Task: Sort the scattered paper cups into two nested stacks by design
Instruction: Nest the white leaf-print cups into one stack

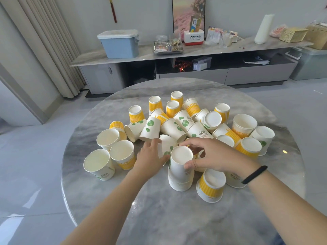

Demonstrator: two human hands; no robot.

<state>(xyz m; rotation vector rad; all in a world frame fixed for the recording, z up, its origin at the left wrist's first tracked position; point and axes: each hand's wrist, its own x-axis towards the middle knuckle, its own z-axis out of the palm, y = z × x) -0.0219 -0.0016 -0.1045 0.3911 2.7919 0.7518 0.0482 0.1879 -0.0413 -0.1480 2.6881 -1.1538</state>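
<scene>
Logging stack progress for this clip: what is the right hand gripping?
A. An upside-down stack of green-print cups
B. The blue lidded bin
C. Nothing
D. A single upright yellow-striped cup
A: the right hand pinches the top of the inverted, nested green-print stack, whose layered rims rest on the marble table.

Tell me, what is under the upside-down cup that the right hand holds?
Under that cup the right hand holds sits a nested stack of upside-down cups; only layered rims show. How many are inside is hidden.
</scene>
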